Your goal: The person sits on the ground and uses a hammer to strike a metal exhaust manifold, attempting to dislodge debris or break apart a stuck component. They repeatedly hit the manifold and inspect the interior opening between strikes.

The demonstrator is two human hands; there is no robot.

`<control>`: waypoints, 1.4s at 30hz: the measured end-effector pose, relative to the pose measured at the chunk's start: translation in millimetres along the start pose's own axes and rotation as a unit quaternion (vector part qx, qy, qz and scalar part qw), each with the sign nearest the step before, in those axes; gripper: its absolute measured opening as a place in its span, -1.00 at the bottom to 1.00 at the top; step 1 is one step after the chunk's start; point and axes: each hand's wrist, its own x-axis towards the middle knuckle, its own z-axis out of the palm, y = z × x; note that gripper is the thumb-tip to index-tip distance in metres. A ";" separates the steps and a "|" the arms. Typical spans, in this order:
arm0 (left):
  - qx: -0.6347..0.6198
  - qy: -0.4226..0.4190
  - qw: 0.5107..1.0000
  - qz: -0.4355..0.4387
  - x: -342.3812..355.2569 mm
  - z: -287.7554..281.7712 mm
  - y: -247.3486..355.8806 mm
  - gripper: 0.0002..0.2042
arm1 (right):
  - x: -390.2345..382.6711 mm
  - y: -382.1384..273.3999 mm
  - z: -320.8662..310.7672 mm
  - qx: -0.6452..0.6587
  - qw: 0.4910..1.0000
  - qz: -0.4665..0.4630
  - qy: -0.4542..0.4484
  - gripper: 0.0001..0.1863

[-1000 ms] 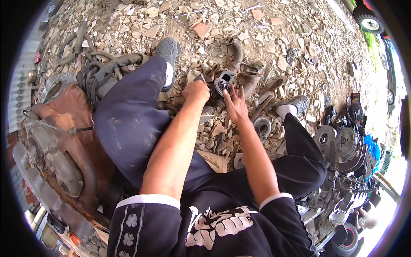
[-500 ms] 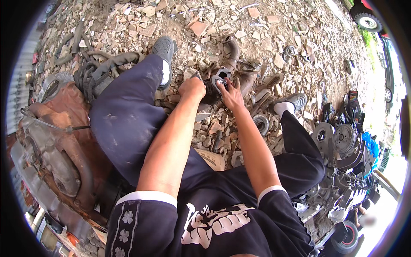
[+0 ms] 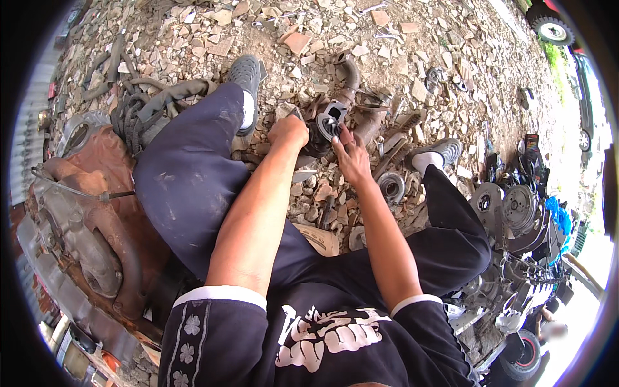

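Both hands have crept a little up the picture since the earlier frames, and the metal part has gone with them, ending closer to the bent pipe (image 3: 351, 74). Little else differs; the person sits as before on the rubble ground (image 3: 387, 39), legs spread.

Left hand (image 3: 288, 131) is closed into a fist, knuckles up, gripping something slim whose tip pokes out above it; it looks like a tool handle, though I cannot tell what kind. Right hand (image 3: 351, 158) lies half open, fingers spread and pressed on the near side of the metal part (image 3: 329, 126), a round dark casting with a pale rim and a square opening. That part sits on the ground between the two shoes (image 3: 245, 74), just beyond the left fist, among other rusty scrap.

As a judgement, the work is prying or loosening at that casting. To do it well, the right hand should bear down firmly so the casting cannot roll on the loose stones, with its fingers kept off the line of the tool. The left should push in short, controlled strokes rather than one hard shove, since a slip would run straight toward the bracing fingers. Seating the casting in a hollow among the stones would steady it further.
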 end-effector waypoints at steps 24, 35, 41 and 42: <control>-0.038 -0.027 0.999 -0.005 7.5 3.4 0.2 -0.65 | 37.0 -66.0 28.8 -0.150 0.987 -0.023 0.053 -0.29; -0.031 -0.051 0.998 0.031 28.9 14.4 -6.7 -0.67 | 57.7 -54.5 18.1 -0.074 0.996 0.053 -0.001 -0.32; -0.012 -0.018 0.999 0.048 38.4 26.5 -19.7 -0.45 | 3.1 -60.3 16.8 -0.068 0.997 0.011 0.025 -0.39; -0.016 -0.017 0.998 0.052 32.4 22.4 -14.5 -0.45 | 14.2 -60.0 16.4 -0.054 0.998 0.022 0.035 -0.34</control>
